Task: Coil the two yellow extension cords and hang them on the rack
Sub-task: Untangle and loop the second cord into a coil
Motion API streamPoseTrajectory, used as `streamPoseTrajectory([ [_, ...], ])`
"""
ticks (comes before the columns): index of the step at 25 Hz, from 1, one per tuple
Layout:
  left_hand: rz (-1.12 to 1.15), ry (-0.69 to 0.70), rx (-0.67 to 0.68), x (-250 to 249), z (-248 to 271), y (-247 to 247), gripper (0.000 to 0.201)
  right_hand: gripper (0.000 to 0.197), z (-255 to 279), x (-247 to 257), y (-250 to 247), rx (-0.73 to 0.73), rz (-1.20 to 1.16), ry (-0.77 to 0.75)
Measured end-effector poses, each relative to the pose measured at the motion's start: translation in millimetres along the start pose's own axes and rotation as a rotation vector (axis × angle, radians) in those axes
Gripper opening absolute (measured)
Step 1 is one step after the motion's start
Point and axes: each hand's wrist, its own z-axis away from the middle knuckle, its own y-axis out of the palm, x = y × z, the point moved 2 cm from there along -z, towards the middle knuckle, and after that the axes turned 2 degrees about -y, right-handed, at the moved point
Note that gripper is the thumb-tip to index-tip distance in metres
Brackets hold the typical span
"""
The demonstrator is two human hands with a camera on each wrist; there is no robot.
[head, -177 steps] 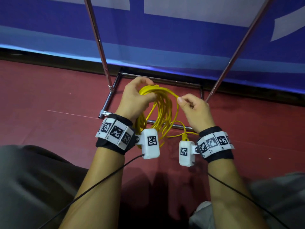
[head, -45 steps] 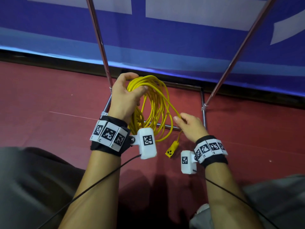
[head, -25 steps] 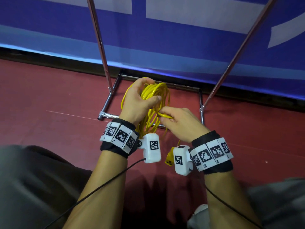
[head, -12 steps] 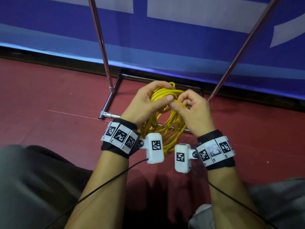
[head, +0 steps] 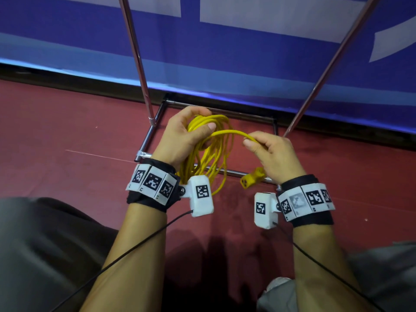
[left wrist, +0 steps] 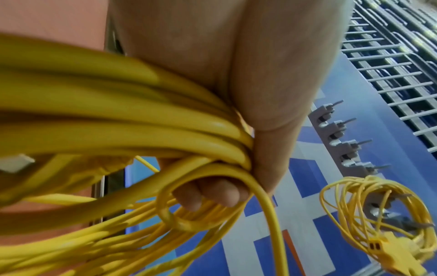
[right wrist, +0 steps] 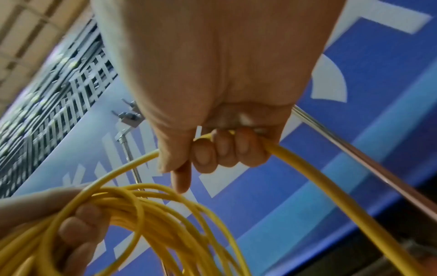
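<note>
My left hand [head: 186, 134] grips the top of a yellow extension cord coil [head: 211, 154], whose loops hang down over the rack's base. My right hand [head: 270, 152] pinches the cord's free end strand [head: 229, 132], pulled out to the right of the coil. The yellow socket end [head: 252, 180] dangles below my right hand. In the left wrist view the coil [left wrist: 118, 121] fills my palm, and a second yellow cord coil [left wrist: 383, 216] hangs on the grey hook rack [left wrist: 340, 134]. The right wrist view shows my fingers [right wrist: 227, 149] curled round the strand [right wrist: 331, 190].
Two slanted chrome poles [head: 135, 52] [head: 333, 61] rise from a chrome base frame [head: 148, 140] on the red floor [head: 67, 131]. A blue and white banner [head: 247, 52] stands behind. My knees [head: 33, 244] sit at the bottom corners.
My right hand has moved away to the right from the coil's top, drawing the free strand out. The socket end now dangles in view under that hand. The left hand keeps its hold.
</note>
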Motion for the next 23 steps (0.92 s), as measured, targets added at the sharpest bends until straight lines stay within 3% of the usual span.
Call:
streamPoseTrajectory([
  [4, -0.093, -0.032, 0.067, 4.4, 3.5, 8.3, 0.023, 0.019, -5.5, 19.3, 2.3, 0.022, 0.141, -0.15],
  [8, -0.088, -0.017, 0.155, 8.4, 3.7, 20.0, 0.044, 0.015, -10.4, 26.6, 5.4, -0.029, 0.175, -0.206],
  [11, -0.06, 0.038, 0.106, 4.9, 2.8, 25.7, 0.041, 0.01, -6.1, 12.8, 14.5, 0.003, 0.142, -0.139],
  [14, -0.005, 0.082, 0.018, -3.0, 0.7, 20.5, 0.039, 0.023, 4.7, -19.8, 32.8, 0.111, 0.193, 0.076],
  [17, 0.053, 0.079, -0.029, -4.8, -1.4, 10.3, 0.038, 0.031, 5.4, -26.5, 35.5, -0.047, 0.03, 0.121],
  [23, 0.08, -0.012, -0.001, 3.2, 0.8, 6.4, 0.046, 0.019, -1.6, -11.6, 26.3, -0.2, 0.079, 0.044],
])
